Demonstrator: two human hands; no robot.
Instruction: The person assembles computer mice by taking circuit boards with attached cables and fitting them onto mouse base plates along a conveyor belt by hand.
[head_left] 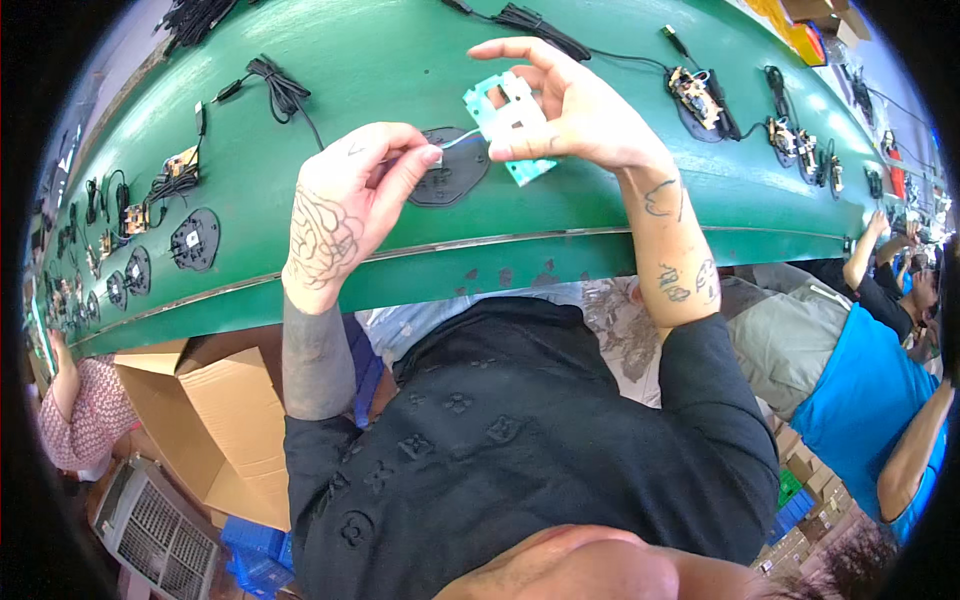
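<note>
My right hand [575, 110] holds a pale green circuit board [527, 172] with cut-outs, thumb across its face and the other fingers behind or raised. From the board's left edge a short, light-coloured wire [462, 138] runs to my left hand [345, 205]. There the thumb and index finger are closed in a pinch on the wire's end, where a small whitish plug [436, 160] partly shows. Below both hands a black round plastic base [462, 178] lies on the green work surface [390, 85], partly covered by my left fingers and the board.
Coiled black cables [280, 88] lie behind my hands. Left along the surface are black bases [196, 240] and brown boards [180, 165]; more cabled boards [695, 95] lie right. A cardboard box [235, 410] stands below left. People sit on both sides, one in a blue top [865, 390].
</note>
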